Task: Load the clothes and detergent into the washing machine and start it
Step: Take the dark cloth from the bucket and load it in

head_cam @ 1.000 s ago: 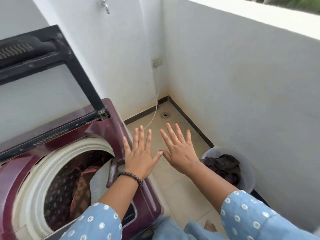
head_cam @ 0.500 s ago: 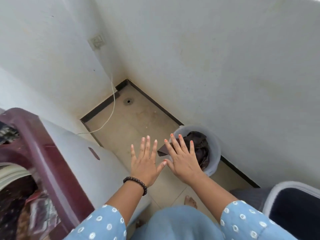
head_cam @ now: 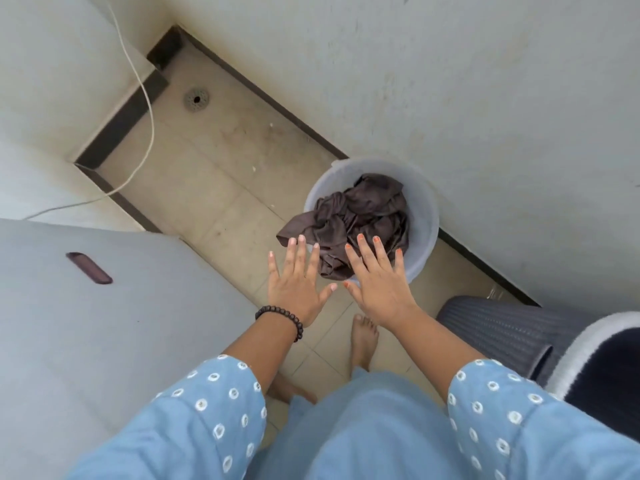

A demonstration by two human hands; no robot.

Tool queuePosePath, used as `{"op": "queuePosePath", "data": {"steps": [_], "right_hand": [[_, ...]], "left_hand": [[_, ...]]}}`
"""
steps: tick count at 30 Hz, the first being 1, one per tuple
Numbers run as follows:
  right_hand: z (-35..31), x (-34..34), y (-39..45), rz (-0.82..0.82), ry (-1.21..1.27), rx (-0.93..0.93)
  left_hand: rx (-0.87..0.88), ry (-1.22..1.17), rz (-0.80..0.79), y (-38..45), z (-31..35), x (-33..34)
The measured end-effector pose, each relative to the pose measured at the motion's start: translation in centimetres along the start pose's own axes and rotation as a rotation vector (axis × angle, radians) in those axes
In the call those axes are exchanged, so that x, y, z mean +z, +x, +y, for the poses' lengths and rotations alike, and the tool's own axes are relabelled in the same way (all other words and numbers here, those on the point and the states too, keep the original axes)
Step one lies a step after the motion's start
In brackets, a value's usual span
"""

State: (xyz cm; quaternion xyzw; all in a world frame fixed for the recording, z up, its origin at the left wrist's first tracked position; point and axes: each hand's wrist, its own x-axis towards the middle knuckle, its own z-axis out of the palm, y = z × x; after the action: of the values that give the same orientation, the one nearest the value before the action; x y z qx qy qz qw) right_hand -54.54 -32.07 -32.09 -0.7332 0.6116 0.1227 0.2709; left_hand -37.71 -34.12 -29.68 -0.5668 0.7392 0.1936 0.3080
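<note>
Hands observed spread flat, fingers straight, nothing held: left hand and right hand are raised side by side above the near rim of the bucket, thumbs almost meeting. Dark brown clothes are heaped inside the bucket, one fold draped over its left edge. Grey washing machine side panel is seen left of the bucket.

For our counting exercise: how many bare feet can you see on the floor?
2. One foot lies on the tiles between the forearms, below the right hand; the other peeks out by the left sleeve, mostly hidden by clothing.
</note>
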Motion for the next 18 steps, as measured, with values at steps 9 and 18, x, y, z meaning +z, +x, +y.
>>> {"op": "queuePosePath", "data": {"steps": [9,18], "right_hand": [[2.3,6.5,6.0,-0.127,0.055,0.027],[2.8,10.8,10.4,-0.256,0.094,-0.004]], "left_hand": [[-0.036,-0.023,-0.107,7.0,0.1,5.2],[-0.052,0.008,-0.173,11.2,0.4,9.6]]}}
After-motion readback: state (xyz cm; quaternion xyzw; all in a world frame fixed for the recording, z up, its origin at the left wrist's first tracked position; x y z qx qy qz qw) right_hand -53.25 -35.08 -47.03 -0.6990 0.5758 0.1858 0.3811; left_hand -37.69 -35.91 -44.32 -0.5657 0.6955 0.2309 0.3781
